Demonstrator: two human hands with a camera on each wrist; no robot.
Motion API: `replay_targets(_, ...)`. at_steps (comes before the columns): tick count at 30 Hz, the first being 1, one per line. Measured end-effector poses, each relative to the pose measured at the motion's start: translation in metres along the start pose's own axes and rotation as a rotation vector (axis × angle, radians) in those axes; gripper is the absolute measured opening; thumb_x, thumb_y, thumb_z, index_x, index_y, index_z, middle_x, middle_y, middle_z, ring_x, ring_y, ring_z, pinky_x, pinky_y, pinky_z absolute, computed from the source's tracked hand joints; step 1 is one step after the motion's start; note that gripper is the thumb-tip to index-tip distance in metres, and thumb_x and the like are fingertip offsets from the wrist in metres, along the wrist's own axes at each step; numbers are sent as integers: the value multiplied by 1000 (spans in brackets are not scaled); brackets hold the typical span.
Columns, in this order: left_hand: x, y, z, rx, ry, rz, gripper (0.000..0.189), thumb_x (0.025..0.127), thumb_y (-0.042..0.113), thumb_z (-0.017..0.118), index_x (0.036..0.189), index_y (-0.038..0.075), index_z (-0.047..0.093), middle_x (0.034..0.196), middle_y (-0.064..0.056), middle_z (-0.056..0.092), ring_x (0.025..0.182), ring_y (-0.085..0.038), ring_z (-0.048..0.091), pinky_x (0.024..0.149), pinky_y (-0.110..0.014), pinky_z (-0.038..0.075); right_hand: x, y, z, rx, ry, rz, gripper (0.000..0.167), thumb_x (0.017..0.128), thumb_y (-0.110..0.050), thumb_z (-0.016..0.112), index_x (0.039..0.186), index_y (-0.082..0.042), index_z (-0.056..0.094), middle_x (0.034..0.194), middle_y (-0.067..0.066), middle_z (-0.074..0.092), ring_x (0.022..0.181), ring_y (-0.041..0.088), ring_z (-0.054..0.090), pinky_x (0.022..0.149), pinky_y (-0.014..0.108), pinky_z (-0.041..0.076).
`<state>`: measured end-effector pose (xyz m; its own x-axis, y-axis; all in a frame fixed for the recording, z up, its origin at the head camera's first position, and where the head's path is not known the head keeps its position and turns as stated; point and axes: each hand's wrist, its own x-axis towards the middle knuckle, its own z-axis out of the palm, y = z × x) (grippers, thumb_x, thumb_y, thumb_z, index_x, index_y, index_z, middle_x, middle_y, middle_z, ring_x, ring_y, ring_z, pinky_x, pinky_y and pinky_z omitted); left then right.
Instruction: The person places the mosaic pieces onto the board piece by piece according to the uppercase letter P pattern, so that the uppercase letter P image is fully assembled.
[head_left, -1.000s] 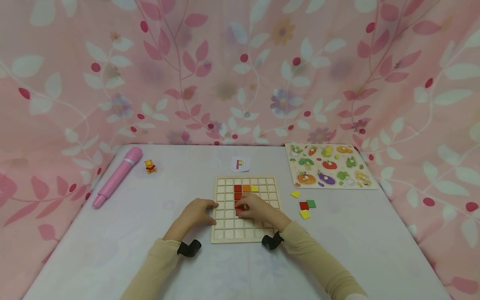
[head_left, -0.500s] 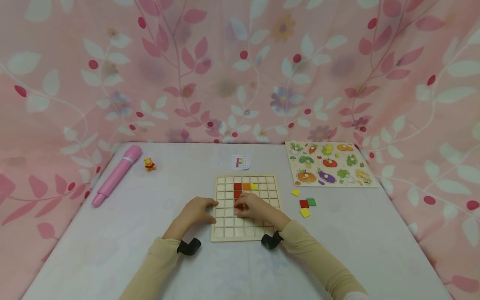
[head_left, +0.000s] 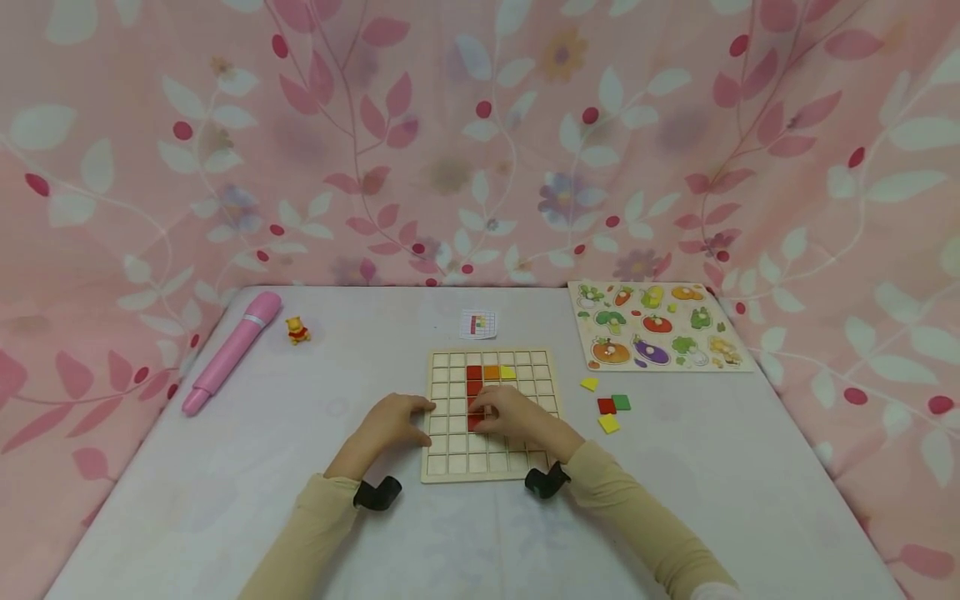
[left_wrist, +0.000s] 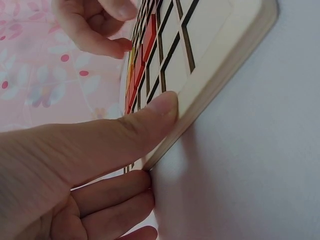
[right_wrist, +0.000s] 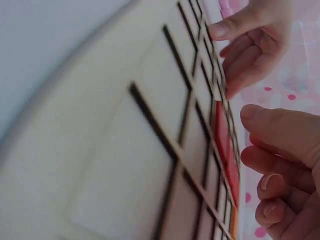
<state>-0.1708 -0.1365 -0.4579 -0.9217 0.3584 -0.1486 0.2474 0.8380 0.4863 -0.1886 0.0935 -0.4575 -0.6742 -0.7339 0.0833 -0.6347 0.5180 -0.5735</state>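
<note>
A pale wooden grid board (head_left: 457,465) lies on the white table. Its cells hold a column of red tiles (head_left: 475,387), with an orange tile (head_left: 491,372) and a yellow tile (head_left: 507,372) in the top row. My left hand (head_left: 387,422) touches the board's left edge; in the left wrist view the thumb (left_wrist: 162,107) rests on the rim, other fingers beside it. Over the lowest red tile (head_left: 476,423) hovers my right hand (head_left: 512,414), hiding part of the column. In the right wrist view its thumb and index finger stand slightly apart, nothing between them.
Loose yellow (head_left: 609,423), red (head_left: 607,406) and green (head_left: 621,402) tiles lie right of the board. Behind it is a small pattern card (head_left: 477,324). A pink microphone (head_left: 232,354) and bear figurine (head_left: 297,330) sit left; a vegetable puzzle (head_left: 738,367) is back right.
My right fingers have come slightly off the lowest red tile, which now shows more fully in its cell. The left hand keeps its place at the board's edge.
</note>
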Motion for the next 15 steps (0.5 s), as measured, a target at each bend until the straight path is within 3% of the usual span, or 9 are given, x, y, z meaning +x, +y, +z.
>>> replay_targets(8,-1,-2,1,5,6,7,56,58,21,83,109,7,65,112,-10,59,109,-29,50,91,-40,38,-17,3,-27,-6,144,-36,22,78,-8,69,98,0,67,94,7,64,55,8,38,49,21,37)
replay_targets(15,0,-1,1,-3,4,11,56,59,21,83,110,7,64,113,-9,59,109,-29,49,92,-40,37,-44,14,-44,41,239,14,22,78,-11,70,98,-1,67,89,6,64,54,6,37,47,20,34)
